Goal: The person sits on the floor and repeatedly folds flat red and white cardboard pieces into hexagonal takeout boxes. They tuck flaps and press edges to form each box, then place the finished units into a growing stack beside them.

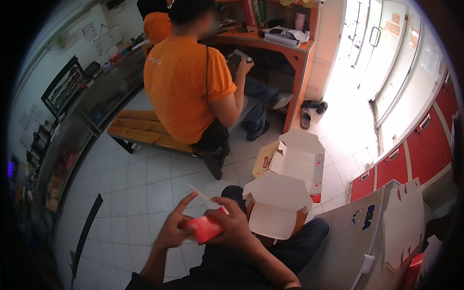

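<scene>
A small red carton (205,228) with a raised white flap is between my two hands, above my lap. My left hand (173,227) holds its left side, with the index finger stretched up toward the white flap. My right hand (231,223) wraps round the carton's right side, its fingers bent over the top. Motion blurs the carton a little, and its far side is hidden. Just to the right of my hands stands an open white food box (273,220), lid up. Behind it is another open white food box (296,162).
A person in an orange shirt (183,92) sits ahead on a wooden bench (140,130), holding a phone-like device. A second person is behind. Flat white cartons (402,224) lean by a grey fridge-like cabinet (338,241) on the right. Red drawers (427,140) line the right wall.
</scene>
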{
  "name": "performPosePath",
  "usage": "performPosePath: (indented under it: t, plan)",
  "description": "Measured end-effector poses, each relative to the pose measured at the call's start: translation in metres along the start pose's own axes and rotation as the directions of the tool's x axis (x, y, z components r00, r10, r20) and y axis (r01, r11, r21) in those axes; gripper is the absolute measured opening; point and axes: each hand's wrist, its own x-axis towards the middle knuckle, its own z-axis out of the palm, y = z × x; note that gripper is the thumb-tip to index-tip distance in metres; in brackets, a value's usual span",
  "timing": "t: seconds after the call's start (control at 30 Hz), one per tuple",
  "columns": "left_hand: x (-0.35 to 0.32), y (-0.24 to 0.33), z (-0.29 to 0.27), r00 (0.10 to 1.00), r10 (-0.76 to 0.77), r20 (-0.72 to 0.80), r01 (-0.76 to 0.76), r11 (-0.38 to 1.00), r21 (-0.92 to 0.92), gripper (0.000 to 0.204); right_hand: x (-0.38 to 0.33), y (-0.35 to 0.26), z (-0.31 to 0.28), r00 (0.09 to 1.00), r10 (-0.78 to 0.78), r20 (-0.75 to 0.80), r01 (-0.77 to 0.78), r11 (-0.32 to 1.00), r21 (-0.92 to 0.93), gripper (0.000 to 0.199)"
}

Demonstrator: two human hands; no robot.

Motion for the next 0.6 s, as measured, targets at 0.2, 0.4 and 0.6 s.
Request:
performPosePath:
  t: [0.2, 0.4, 0.6]
  plan:
    - [0.002, 0.002, -0.029, 0.967, 0.203, 0.153, -0.116, 0.888, -0.445, 0.111, -0.018, 0.043, -0.028, 0.824, 0.267, -0.499, -0.050, 0.913, 0.405, 0.073]
    - [0.006, 0.017, -0.003, 0.953, 0.144, 0.267, -0.248, 0.877, 0.412, 0.042, -0.042, 0.065, -0.027, 0.755, 0.505, -0.417, -0.301, 0.833, 0.465, 0.066]
    - [0.002, 0.012, 0.027, 0.997, 0.032, 0.067, -0.053, 0.940, 0.337, 0.036, -0.015, 0.030, -0.054, 0.832, 0.164, -0.531, -0.314, 0.927, -0.206, 0.055]
